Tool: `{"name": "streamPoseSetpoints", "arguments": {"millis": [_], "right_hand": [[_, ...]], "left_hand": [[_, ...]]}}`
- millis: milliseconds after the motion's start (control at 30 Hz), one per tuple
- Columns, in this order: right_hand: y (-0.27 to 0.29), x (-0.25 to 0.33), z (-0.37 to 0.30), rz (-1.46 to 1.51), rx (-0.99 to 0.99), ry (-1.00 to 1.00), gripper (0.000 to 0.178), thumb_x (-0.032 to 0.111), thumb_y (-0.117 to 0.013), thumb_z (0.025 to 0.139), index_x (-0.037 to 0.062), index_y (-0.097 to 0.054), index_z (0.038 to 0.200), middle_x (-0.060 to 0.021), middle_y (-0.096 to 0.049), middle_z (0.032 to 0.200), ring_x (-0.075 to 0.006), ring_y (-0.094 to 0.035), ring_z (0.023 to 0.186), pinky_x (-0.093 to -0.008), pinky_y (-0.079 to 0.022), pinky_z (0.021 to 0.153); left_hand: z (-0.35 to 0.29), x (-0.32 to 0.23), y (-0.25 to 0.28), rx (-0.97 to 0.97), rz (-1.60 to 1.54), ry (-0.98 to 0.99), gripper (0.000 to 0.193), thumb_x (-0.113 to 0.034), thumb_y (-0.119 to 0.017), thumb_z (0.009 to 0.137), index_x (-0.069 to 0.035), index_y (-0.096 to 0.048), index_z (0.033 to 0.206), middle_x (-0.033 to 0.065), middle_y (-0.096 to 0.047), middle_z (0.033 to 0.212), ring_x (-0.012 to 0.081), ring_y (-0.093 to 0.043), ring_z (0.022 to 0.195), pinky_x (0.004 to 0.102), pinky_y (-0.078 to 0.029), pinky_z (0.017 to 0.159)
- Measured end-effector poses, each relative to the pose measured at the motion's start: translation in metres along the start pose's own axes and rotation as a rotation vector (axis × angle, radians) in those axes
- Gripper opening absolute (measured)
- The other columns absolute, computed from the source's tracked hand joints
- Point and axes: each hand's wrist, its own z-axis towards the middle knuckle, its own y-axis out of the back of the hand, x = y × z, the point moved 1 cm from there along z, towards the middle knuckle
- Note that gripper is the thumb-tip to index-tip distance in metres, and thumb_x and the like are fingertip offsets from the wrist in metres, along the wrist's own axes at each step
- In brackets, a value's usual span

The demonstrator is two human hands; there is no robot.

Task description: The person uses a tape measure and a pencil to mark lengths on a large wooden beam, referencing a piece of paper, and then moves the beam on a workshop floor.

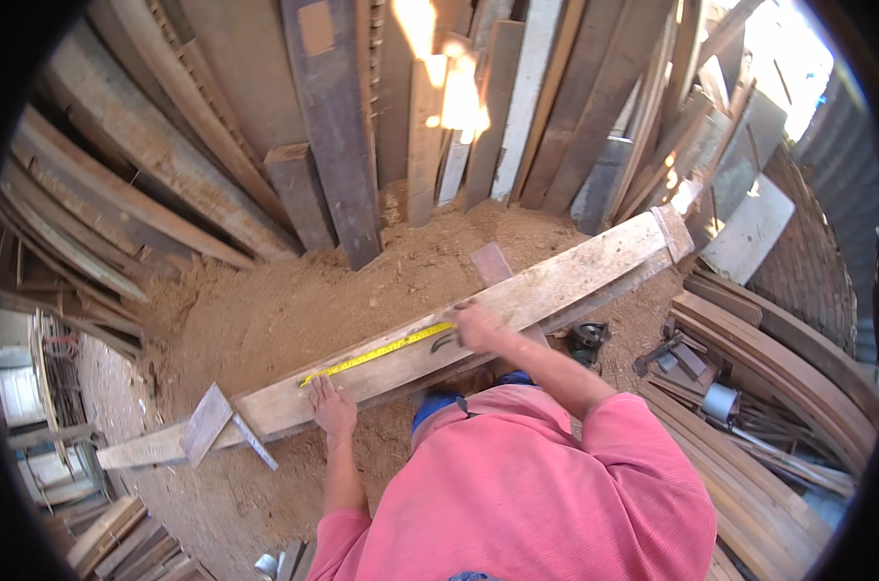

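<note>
A long pale wooden beam lies slantwise in front of me, its far end up to the right. Along its top face runs the yellow blade of a tape measure. My left hand rests on the beam at the blade's left end, fingers stretched out on the wood. At the blade's right end, my right hand is closed round the tape measure; its case is hidden by the hand. A dark curved mark shows on the wood beside my right hand.
A short flat board with a thin pale strip crosses the beam's left part. Boards lean upright along the back. Sawdust covers the ground. A dark power tool, a metal can and stacked planks lie to the right.
</note>
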Motion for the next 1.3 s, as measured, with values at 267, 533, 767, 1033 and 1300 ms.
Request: {"name": "streamPoseSetpoints", "arguments": {"millis": [267, 533, 767, 1033, 1300], "right_hand": [[0.079, -0.214, -0.113, -0.15, -0.295, -0.27, 0.054, -0.002, -0.061, 0.066, 0.0119, -0.066, 0.118, -0.0179, -0.067, 0.109, -0.0351, -0.06, 0.108, -0.0406, -0.048, 0.097], [0.145, -0.298, -0.153, -0.237, -0.393, -0.524, 0.047, 0.002, -0.06, 0.07, 0.0099, -0.067, 0.115, -0.0164, -0.067, 0.105, -0.0356, -0.059, 0.106, -0.0418, -0.049, 0.092], [0.16, -0.355, -0.176, -0.249, -0.424, -0.649, 0.045, 0.001, -0.059, 0.07, 0.0074, -0.067, 0.113, -0.0169, -0.066, 0.103, -0.0373, -0.058, 0.104, -0.0433, -0.047, 0.092], [0.154, -0.367, -0.177, -0.299, -0.381, -0.629, 0.036, 0.004, -0.061, 0.074, 0.0106, -0.066, 0.109, -0.0154, -0.066, 0.105, -0.038, -0.058, 0.106, -0.0487, -0.052, 0.083], [0.145, -0.375, -0.172, -0.294, -0.402, -0.63, 0.036, 0.006, -0.062, 0.074, 0.0125, -0.066, 0.109, -0.0145, -0.066, 0.104, -0.0368, -0.059, 0.107, -0.0476, -0.053, 0.083]], "left_hand": [[0.013, -0.006, 0.016, 0.08, 0.014, 0.012, 0.049, -0.022, -0.055, 0.089, 0.004, -0.052, 0.132, 0.0231, -0.047, 0.142, 0.0363, -0.038, 0.136, 0.0504, -0.026, 0.114], [0.021, -0.008, 0.019, 0.167, 0.143, 0.047, 0.05, -0.026, -0.052, 0.091, 0.002, -0.052, 0.131, 0.0239, -0.05, 0.139, 0.0373, -0.041, 0.134, 0.0507, -0.028, 0.112], [0.025, -0.023, 0.028, 0.253, 0.16, 0.058, 0.052, -0.026, -0.052, 0.091, 0.005, -0.05, 0.132, 0.0262, -0.047, 0.14, 0.0385, -0.039, 0.135, 0.0493, -0.027, 0.113], [0.027, -0.026, 0.026, 0.263, 0.153, 0.096, 0.053, -0.025, -0.053, 0.091, 0.008, -0.049, 0.132, 0.0296, -0.048, 0.137, 0.0412, -0.041, 0.133, 0.0475, -0.03, 0.113], [0.029, -0.021, 0.022, 0.226, 0.145, 0.08, 0.051, -0.024, -0.055, 0.09, 0.009, -0.05, 0.128, 0.0306, -0.05, 0.134, 0.0428, -0.043, 0.13, 0.0475, -0.033, 0.111]]}}
